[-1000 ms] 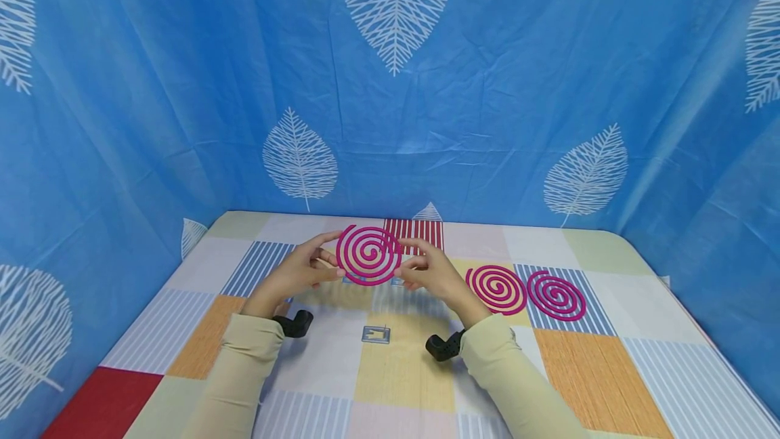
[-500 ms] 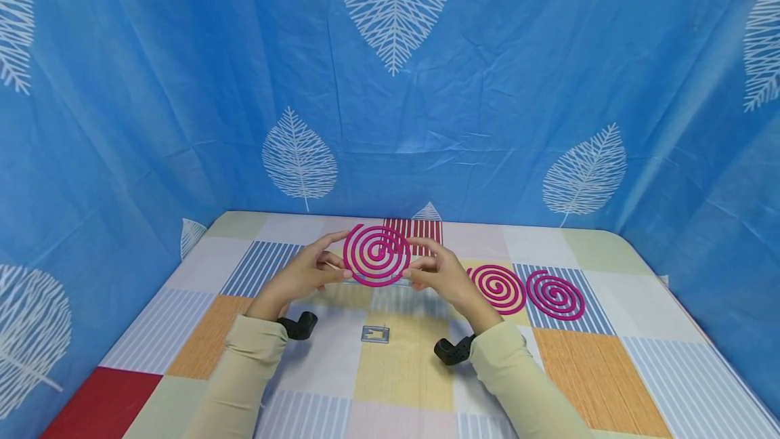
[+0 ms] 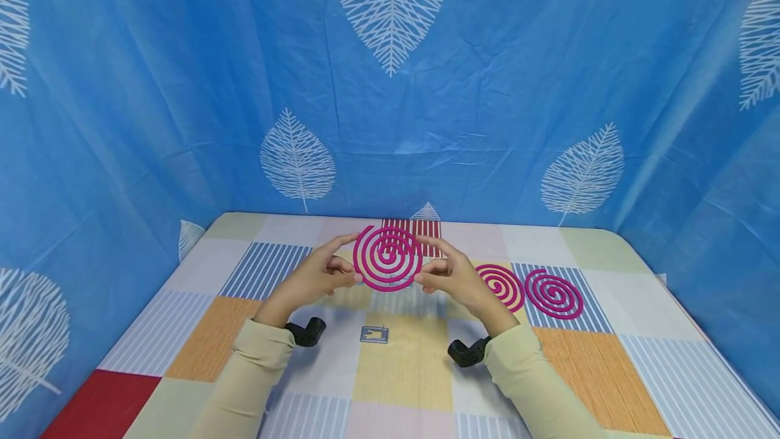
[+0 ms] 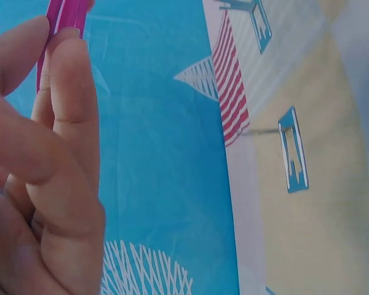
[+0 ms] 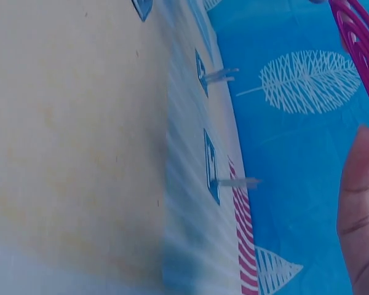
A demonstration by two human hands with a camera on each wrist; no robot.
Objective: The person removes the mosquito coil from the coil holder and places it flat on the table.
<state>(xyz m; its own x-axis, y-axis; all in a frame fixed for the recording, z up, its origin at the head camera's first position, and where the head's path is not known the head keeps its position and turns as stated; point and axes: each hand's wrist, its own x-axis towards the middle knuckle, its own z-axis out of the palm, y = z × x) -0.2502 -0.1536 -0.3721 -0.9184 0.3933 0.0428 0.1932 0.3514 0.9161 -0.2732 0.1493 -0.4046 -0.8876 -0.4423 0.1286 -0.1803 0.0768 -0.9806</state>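
Both hands hold a magenta mosquito coil raised above the table and facing the head camera. My left hand grips its left edge, index finger high and thumb low; the left wrist view shows the coil's edge pinched between fingers. At the opposite edge my right hand holds it the same way, and the coil is partly cut off in the right wrist view. Below lies a small metal coil stand with an upright prong. Further stands lie behind the held coil, mostly hidden in the head view.
Two more magenta coils lie flat to the right: one coil, partly behind the right wrist, and another coil beside it. A patchwork cloth covers the table. Blue leaf-print curtains enclose the back and sides.
Both hands have shifted a little to the right with the coil between them. The coils lying on the table and the near stand have stayed in place.
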